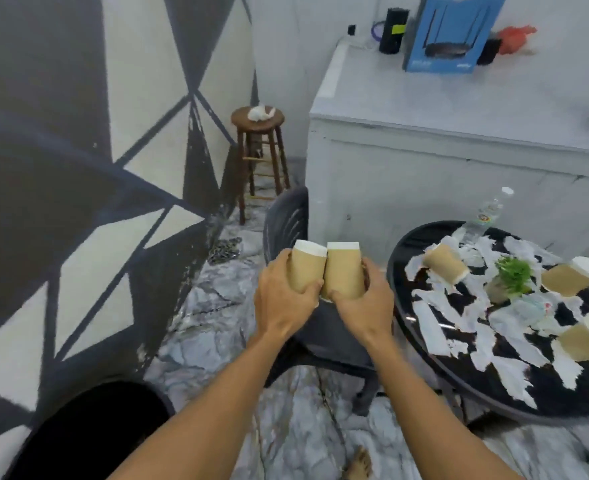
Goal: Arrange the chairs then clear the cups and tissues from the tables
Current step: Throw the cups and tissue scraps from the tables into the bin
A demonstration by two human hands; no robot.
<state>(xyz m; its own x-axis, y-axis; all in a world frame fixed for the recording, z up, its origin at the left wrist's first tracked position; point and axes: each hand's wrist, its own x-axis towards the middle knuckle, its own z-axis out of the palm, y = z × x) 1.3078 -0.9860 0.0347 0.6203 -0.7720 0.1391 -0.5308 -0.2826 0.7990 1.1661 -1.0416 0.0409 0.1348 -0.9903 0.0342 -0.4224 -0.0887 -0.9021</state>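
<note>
Head view: left hand [282,299] and right hand [362,303] each clasp 1 cup [305,268], rims touching; squeezing could crush them.

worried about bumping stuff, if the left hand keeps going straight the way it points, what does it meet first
Probably the dark chair's backrest, just beyond the left hand and its paper cup. Depth is unclear from this one view, so the hand may pass above it.
</note>
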